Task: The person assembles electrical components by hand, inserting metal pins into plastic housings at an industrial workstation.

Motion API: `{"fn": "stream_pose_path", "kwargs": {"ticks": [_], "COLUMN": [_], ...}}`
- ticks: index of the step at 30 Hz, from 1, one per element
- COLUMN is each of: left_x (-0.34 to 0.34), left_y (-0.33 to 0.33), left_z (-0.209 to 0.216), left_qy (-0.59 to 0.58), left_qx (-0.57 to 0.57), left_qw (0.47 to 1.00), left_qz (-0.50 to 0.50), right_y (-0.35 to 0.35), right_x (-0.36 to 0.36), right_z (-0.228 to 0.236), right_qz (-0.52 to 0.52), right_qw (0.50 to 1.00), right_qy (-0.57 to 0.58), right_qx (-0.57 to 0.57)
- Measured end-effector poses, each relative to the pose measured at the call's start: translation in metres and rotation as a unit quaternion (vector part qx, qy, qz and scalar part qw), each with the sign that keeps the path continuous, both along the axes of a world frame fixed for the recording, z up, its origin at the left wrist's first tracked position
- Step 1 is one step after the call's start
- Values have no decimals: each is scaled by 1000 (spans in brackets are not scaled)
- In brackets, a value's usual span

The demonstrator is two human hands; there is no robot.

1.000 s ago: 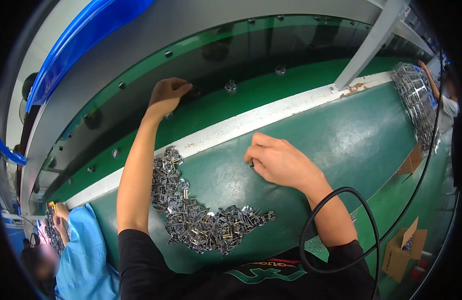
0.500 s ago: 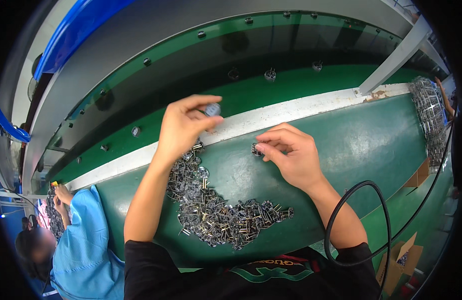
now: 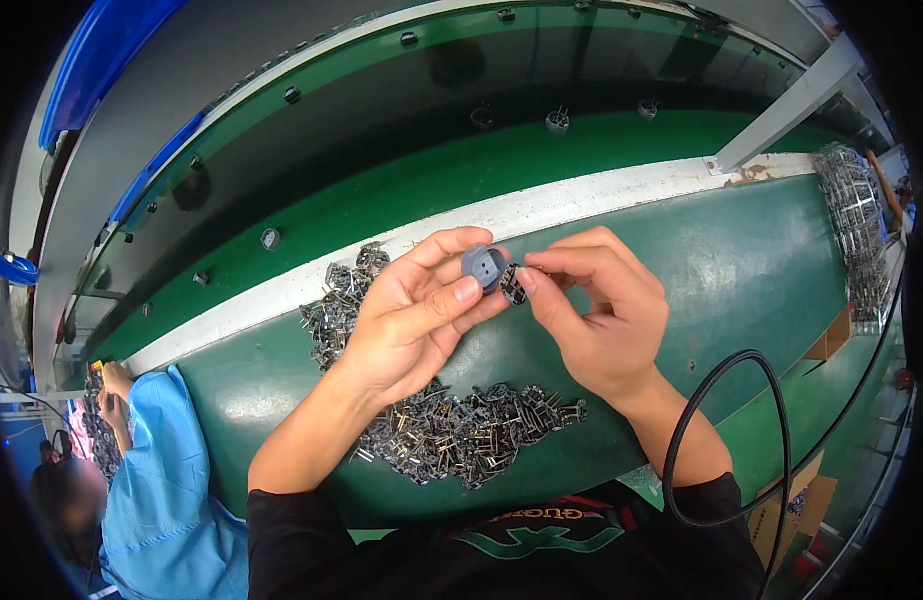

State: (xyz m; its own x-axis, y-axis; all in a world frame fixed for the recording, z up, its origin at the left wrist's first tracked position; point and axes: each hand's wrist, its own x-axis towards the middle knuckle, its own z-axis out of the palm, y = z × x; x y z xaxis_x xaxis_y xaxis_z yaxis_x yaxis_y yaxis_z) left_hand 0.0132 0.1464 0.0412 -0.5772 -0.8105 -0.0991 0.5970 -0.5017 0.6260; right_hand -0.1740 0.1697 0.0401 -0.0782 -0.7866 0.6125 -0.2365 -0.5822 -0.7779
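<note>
My left hand (image 3: 406, 325) grips a grey round plastic housing (image 3: 478, 266) between thumb and fingers, its open side with small holes turned to the right. Pinched in my right hand (image 3: 609, 312) is a small round black part with metal contacts (image 3: 514, 286). The two pieces are close together above the table; I cannot tell whether they touch. Below and behind my left forearm, a loose heap of pronged metal-and-black parts (image 3: 481, 430) lies on the green tabletop (image 3: 741, 270). My left hand and arm hide some of that heap.
Beyond a white ledge (image 3: 621, 186), a green conveyor belt (image 3: 381, 195) carries spaced round parts. A slanted grey post (image 3: 796, 105) rises at right, near stacked metal parts (image 3: 853, 235). A black cable (image 3: 671, 450) loops by my right arm. Another person's blue garment (image 3: 161, 480) is at left.
My left hand has come down and right from near the ledge with the grey housing, meeting my right hand. The parts on the belt have shifted slightly.
</note>
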Motion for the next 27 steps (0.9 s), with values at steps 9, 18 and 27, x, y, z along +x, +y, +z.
{"fn": "stream_pose_path", "kwargs": {"ticks": [9,18,27], "left_x": [-2,1,-3], "left_y": [5,8,-33], "left_z": [-16,-13,-12], "left_qy": [-52,-116,-362], "left_qx": [-37,-82,-170], "left_qw": [998,989,909], "left_qz": [-10,32,117], "right_y": [6,6,-13], "right_x": [2,8,-27], "right_z": [5,-4,-6], "right_qz": [-36,-67,127], "right_qw": [995,987,968], "right_qy": [81,134,186], "right_qx": [-51,-58,108]}}
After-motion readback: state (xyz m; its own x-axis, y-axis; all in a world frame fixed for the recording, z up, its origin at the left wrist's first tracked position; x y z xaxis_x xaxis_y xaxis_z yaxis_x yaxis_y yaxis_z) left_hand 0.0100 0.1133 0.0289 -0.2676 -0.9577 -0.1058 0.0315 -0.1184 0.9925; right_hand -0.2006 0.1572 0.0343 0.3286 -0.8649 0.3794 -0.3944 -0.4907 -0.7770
